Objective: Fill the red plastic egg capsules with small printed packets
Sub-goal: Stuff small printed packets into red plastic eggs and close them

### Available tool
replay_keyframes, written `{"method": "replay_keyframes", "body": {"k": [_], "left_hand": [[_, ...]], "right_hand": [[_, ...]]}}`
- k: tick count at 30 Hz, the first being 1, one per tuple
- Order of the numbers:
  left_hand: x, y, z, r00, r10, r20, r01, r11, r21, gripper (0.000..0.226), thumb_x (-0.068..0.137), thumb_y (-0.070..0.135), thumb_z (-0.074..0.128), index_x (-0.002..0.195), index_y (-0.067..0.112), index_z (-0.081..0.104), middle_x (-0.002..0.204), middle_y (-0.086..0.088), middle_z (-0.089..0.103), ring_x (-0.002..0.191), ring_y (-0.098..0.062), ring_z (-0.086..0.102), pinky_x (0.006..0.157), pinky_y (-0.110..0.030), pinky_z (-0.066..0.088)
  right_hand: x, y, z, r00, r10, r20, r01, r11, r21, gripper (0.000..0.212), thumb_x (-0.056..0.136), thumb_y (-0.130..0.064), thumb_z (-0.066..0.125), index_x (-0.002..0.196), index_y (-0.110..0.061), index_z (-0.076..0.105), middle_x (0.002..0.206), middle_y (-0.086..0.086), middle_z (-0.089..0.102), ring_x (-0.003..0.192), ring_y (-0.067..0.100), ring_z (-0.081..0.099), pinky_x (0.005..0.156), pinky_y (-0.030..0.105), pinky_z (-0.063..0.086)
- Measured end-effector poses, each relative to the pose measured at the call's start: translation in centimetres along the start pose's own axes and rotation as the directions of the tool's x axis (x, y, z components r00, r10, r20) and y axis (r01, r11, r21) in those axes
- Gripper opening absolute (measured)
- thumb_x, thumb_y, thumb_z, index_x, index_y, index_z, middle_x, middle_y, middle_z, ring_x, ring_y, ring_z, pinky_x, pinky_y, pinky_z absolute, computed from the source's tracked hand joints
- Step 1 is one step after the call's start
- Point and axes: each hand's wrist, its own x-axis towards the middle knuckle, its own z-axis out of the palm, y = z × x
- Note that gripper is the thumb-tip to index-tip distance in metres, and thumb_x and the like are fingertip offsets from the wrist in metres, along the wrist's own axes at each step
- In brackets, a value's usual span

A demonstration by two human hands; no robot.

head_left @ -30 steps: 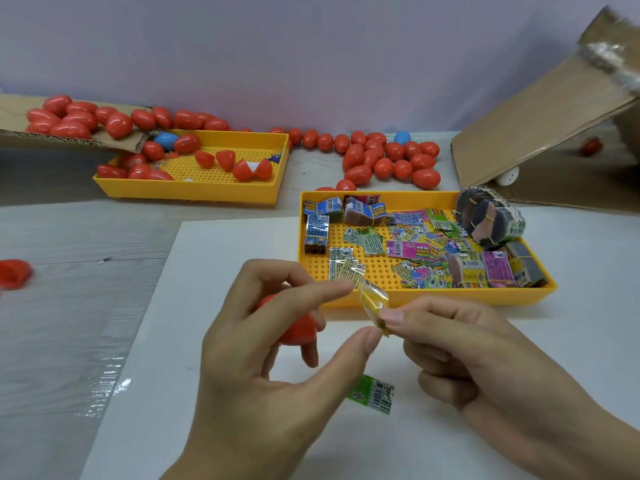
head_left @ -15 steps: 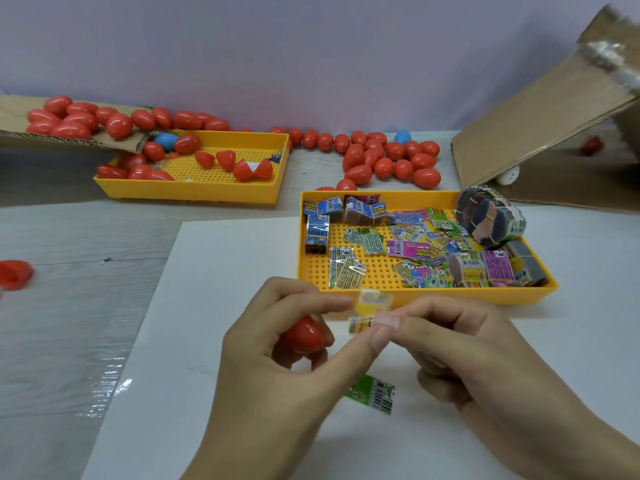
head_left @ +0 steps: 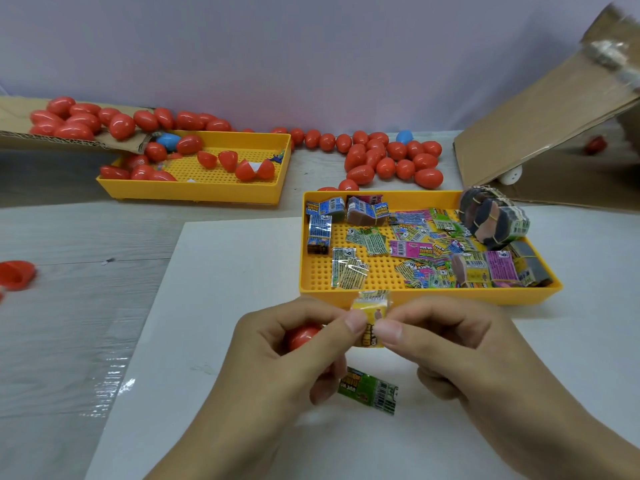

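Note:
Both hands meet over the white sheet, just in front of the near yellow tray. My left hand cups a red egg capsule half in its curled fingers, and its thumb and forefinger pinch a small yellow printed packet. My right hand pinches the same packet from the right. A green printed packet lies flat on the sheet under the hands. The near tray holds several loose and bundled printed packets.
A second yellow tray at the back left holds red capsule halves and whole eggs. Many red eggs lie along the back wall and on a cardboard flap. A cardboard box stands at right. A red half sits far left.
The packet has turned from edge-on to facing me, and both hands now pinch it close together. The red capsule half has sunk deeper into my left hand.

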Motion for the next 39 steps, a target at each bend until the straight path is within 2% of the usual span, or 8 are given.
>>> {"method": "replay_keyframes", "body": {"k": [4, 8, 14, 20, 25, 29, 34, 39], "left_hand": [[0.01, 0.14, 0.09, 1.0, -0.023, -0.002, 0.023, 1.0, 0.0, 0.035, 0.065, 0.043, 0.076, 0.063, 0.008, 0.069, 0.053, -0.005, 0.048, 0.047, -0.015, 0.04, 0.042, -0.02, 0.032], [0.01, 0.29, -0.08, 1.0, -0.028, 0.011, 0.028, 0.999, 0.023, 0.04, 0.068, 0.048, 0.072, 0.063, 0.009, 0.069, 0.052, -0.005, 0.049, 0.047, -0.013, 0.041, 0.042, -0.019, 0.033], [0.14, 0.06, -0.35, 0.998, 0.059, -0.003, -0.058, 0.996, 0.073, 0.037, 0.069, 0.051, 0.069, 0.074, 0.014, 0.074, 0.061, -0.007, 0.056, 0.055, -0.021, 0.051, 0.051, -0.022, 0.043], [-0.3, 0.16, -0.04, 0.989, 0.146, 0.037, -0.15, 0.969, 0.196, 0.03, 0.066, 0.046, 0.076, 0.076, 0.018, 0.075, 0.068, 0.002, 0.062, 0.053, -0.015, 0.054, 0.055, -0.024, 0.046], [-0.28, -0.2, 0.18, 0.99, 0.115, -0.076, -0.107, 0.989, 0.098, 0.037, 0.056, 0.048, 0.081, 0.079, 0.019, 0.076, 0.063, 0.002, 0.062, 0.048, -0.011, 0.052, 0.051, -0.02, 0.045], [-0.25, -0.4, 0.4, 0.985, 0.172, -0.022, -0.168, 0.977, 0.134, 0.027, 0.061, 0.044, 0.08, 0.074, 0.02, 0.077, 0.072, 0.004, 0.063, 0.053, -0.01, 0.054, 0.052, -0.02, 0.044], [-0.29, -0.56, 0.31, 0.98, 0.2, 0.014, -0.199, 0.963, 0.182, 0.022, 0.065, 0.042, 0.078, 0.075, 0.022, 0.078, 0.076, 0.006, 0.065, 0.057, -0.011, 0.057, 0.054, -0.02, 0.045], [-0.17, -0.22, 0.08, 0.961, 0.275, 0.001, -0.267, 0.931, 0.25, 0.016, 0.07, 0.038, 0.074, 0.077, 0.026, 0.08, 0.077, 0.004, 0.069, 0.061, -0.007, 0.06, 0.054, -0.017, 0.045]], "right_hand": [[-0.45, 0.37, -0.24, 0.975, -0.218, 0.029, 0.218, 0.943, -0.25, 0.026, 0.067, -0.048, 0.076, 0.086, -0.031, 0.078, 0.062, -0.009, 0.049, 0.052, -0.001, 0.042, 0.049, 0.011, 0.034], [-0.35, 0.66, -0.34, 0.895, -0.44, 0.069, 0.408, 0.75, -0.52, 0.017, 0.075, -0.042, 0.075, 0.09, -0.034, 0.074, 0.065, -0.013, 0.047, 0.054, 0.0, 0.043, 0.051, 0.009, 0.029], [-0.26, 0.87, -0.41, 0.888, -0.459, -0.029, 0.384, 0.774, -0.503, 0.01, 0.078, -0.039, 0.07, 0.078, -0.029, 0.072, 0.059, -0.008, 0.047, 0.05, 0.003, 0.042, 0.045, 0.015, 0.03], [-0.3, 0.77, -0.18, 0.878, -0.475, -0.049, 0.388, 0.769, -0.507, 0.007, 0.078, -0.038, 0.07, 0.081, -0.032, 0.072, 0.058, -0.009, 0.045, 0.049, 0.004, 0.041, 0.043, 0.018, 0.03], [-0.26, 0.72, -0.17, 0.89, -0.439, -0.122, 0.336, 0.812, -0.477, 0.013, 0.074, -0.042, 0.071, 0.077, -0.029, 0.074, 0.055, -0.007, 0.045, 0.049, 0.006, 0.042, 0.044, 0.025, 0.034], [-0.19, 0.42, -0.31, 0.944, -0.301, -0.132, 0.246, 0.914, -0.321, 0.022, 0.068, -0.044, 0.072, 0.073, -0.023, 0.077, 0.056, 0.01, 0.049, 0.05, 0.005, 0.043, 0.047, 0.017, 0.036], [-0.06, 0.51, -0.39, 0.999, -0.025, -0.044, 0.022, 0.997, -0.071, 0.03, 0.061, -0.042, 0.076, 0.073, -0.015, 0.078, 0.048, -0.006, 0.04, 0.041, 0.009, 0.029, 0.041, 0.019, 0.027], [-0.02, 0.03, -0.25, 0.999, 0.016, -0.047, -0.016, 1.0, -0.013, 0.027, 0.062, -0.041, 0.075, 0.072, -0.016, 0.078, 0.047, -0.007, 0.034, 0.041, 0.009, 0.025, 0.04, 0.019, 0.025]]}}
